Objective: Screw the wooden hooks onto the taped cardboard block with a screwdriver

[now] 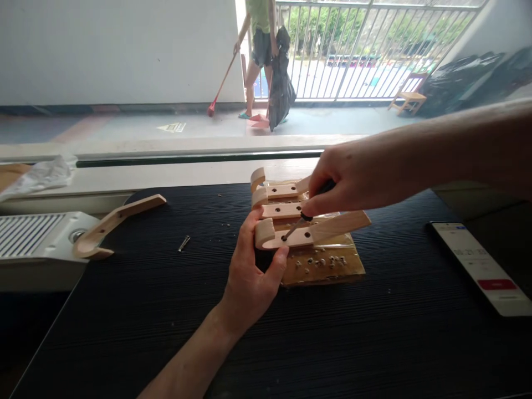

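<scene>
My right hand [353,177] is closed around the dark handle of a screwdriver [295,228], whose shaft slants down to the left. Its tip sits at the left hole of the nearest wooden hook [338,226]. With thumb and fingers, my left hand [247,280] grips the curved end of that same hook, pressing it against a tape-wrapped board [351,267]. Two more wooden hooks, a middle one [269,211] and a far one [282,191], lie side by side behind it on the board. Several small holes mark the board's near strip.
Screws [183,243] lie left of my hand on the black table [166,332]. A loose wooden hook [124,213] rests at the left edge by a white slatted appliance [33,238]. A phone [482,266] lies right. Beyond the window, a person [261,47] holds a broom and black bag.
</scene>
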A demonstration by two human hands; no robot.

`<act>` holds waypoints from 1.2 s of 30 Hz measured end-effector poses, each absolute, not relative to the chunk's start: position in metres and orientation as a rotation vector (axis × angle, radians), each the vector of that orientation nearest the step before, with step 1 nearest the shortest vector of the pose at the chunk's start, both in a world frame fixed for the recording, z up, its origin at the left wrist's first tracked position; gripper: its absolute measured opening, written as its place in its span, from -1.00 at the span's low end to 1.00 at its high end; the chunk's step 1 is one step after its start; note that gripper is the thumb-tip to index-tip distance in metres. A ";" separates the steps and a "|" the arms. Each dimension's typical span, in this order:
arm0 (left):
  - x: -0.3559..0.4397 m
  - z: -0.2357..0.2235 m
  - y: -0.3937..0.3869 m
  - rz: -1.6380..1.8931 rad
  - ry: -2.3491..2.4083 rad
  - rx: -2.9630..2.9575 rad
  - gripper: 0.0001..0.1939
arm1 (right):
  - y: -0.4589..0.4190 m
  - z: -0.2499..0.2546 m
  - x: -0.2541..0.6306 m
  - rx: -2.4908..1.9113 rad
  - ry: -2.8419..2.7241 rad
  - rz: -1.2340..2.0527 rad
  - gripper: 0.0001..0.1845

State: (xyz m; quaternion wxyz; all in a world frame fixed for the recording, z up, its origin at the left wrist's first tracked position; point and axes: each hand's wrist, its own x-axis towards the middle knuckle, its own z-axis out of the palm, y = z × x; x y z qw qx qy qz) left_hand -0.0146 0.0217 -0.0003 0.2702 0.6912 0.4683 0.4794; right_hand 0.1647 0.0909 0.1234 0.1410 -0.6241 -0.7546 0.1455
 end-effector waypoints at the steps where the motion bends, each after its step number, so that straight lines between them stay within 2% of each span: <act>1: -0.014 -0.001 0.021 1.285 1.267 1.826 -0.40 | 0.088 0.136 0.168 -1.906 -2.447 0.563 -0.32; 4: -0.014 -0.004 0.021 1.276 1.271 1.681 -0.42 | 0.070 0.148 0.191 -1.771 -2.443 0.506 -0.51; 8: -0.014 -0.008 0.024 1.177 1.246 1.529 -0.57 | 0.038 0.110 0.224 -1.616 -2.034 0.342 -0.72; 12: -0.018 -0.004 0.029 1.062 1.192 1.507 -0.56 | 0.018 0.070 0.225 -1.648 -1.699 0.495 -0.70; 15: -0.018 0.001 0.031 0.994 1.214 1.544 -0.51 | 0.017 0.061 0.221 -1.624 -1.628 0.586 -0.71; 28: -0.016 0.003 0.032 0.947 1.285 1.598 -0.49 | 0.023 0.062 0.221 -1.638 -1.703 0.514 -0.72; 36: -0.024 0.016 0.032 0.912 1.147 1.516 -0.47 | 0.003 0.083 0.226 -1.666 -1.760 0.305 -0.65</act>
